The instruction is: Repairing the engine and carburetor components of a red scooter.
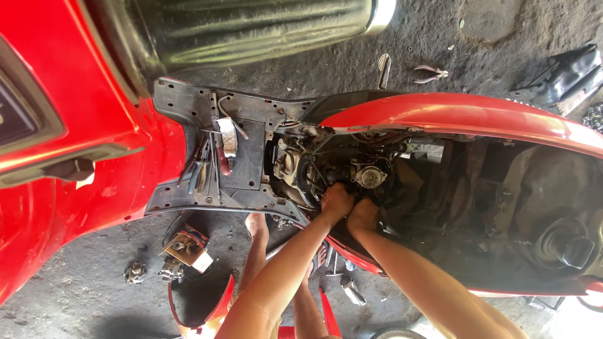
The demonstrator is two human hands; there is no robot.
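Head view: both hands, left hand (337, 202) and right hand (363, 214), side by side, fingers curled into the scooter's engine bay (352, 169)

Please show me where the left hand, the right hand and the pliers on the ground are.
left hand (336, 202): head view, on the back of the hand.
right hand (363, 213): head view, on the back of the hand.
pliers (431, 73): head view, on the joint of the handles.
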